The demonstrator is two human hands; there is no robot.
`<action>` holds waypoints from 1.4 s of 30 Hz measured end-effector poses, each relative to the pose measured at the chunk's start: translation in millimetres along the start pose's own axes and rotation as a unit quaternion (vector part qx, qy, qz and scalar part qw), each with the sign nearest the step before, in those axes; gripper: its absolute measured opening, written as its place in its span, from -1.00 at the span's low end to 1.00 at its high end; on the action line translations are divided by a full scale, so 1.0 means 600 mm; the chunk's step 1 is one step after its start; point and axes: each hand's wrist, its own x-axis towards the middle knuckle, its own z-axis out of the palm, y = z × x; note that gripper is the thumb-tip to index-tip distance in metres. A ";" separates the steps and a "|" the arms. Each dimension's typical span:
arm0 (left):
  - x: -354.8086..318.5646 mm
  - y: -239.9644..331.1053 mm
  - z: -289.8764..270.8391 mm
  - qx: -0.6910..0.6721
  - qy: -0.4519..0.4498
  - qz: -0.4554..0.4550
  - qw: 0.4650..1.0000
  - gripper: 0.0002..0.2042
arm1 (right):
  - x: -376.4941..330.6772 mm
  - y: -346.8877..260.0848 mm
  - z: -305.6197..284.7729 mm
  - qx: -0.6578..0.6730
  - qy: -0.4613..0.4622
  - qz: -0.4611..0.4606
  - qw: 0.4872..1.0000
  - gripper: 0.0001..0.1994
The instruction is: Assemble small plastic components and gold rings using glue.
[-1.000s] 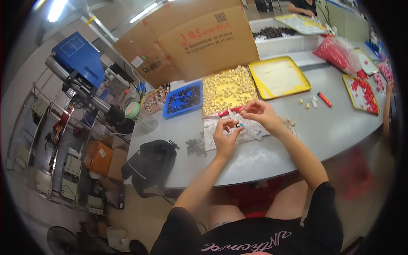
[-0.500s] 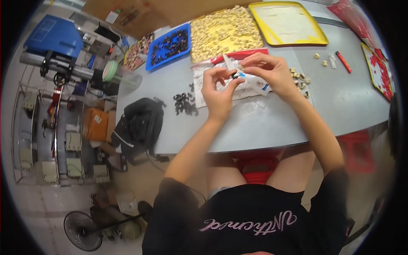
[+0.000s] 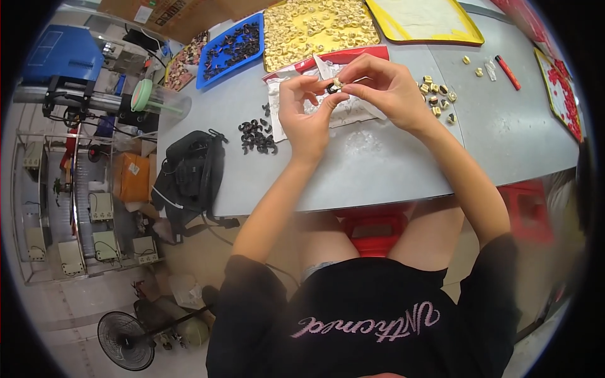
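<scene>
Both my hands meet over a white sheet with a red edge on the grey table. My left hand pinches a small black curved piece between thumb and finger. Right against it, my right hand pinches a small cream-coloured piece; fingertips hide part of both. Left of the sheet lies a loose pile of black curved pieces. Beside my right wrist are several cream-and-black pieces.
Behind the sheet stand a yellow tray of cream pieces, a blue tray of dark pieces and another yellow tray. A red marker-like stick and a tray of red pieces lie right. A black bag hangs at the left edge.
My hands have come together, bringing the cream piece against the black one. The white tube with blue marks seen under my right hand no longer shows. The whole view has shifted slightly.
</scene>
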 end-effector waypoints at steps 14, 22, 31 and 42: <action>-0.004 0.003 -0.001 0.056 0.008 0.051 0.997 -0.64 | 0.000 -0.023 -0.001 0.003 -0.015 0.069 0.997 -0.86; -0.005 0.005 -0.001 0.061 0.005 0.118 0.991 -0.67 | -0.003 -0.045 0.000 0.070 -0.050 0.164 0.983 -0.78; -0.005 0.015 0.000 0.104 -0.002 0.167 0.981 -0.64 | -0.007 -0.035 -0.003 0.206 -0.093 0.174 0.959 -0.69; -0.009 0.017 0.002 0.087 -0.029 0.166 0.982 -0.63 | -0.007 -0.030 -0.008 0.264 -0.101 0.180 0.942 -0.63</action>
